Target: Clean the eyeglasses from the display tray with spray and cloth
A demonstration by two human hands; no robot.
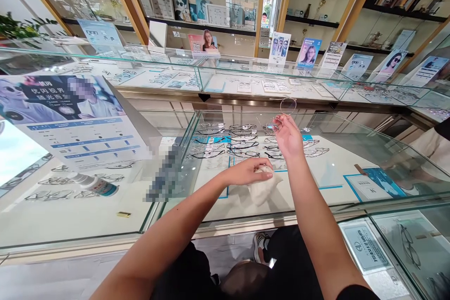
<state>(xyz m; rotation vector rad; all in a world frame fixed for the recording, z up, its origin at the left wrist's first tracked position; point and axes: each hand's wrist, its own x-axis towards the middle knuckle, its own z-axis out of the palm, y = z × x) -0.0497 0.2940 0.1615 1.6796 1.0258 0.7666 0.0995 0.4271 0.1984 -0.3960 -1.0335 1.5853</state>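
Note:
Raised over the glass display case, my right hand (288, 137) pinches a pair of thin-rimmed eyeglasses (288, 99). One round lens rim stands up above the fingertips; the fingers cover part of the frame. Lower and to the left, my left hand (249, 171) is closed on a crumpled off-white cloth (262, 191), which hangs below the fingers. The cloth and the eyeglasses are apart. Under the glass, beyond my left hand, several rows of eyeglass frames (243, 141) lie on a white surface.
A white spray bottle (96, 184) lies on its side on the left glass top, near a standing price card (66, 124). A blue-and-white leaflet (374, 183) is at right. Another glass counter (200, 77) crosses behind, with upright cards on it. A person's sleeve (431, 154) shows far right.

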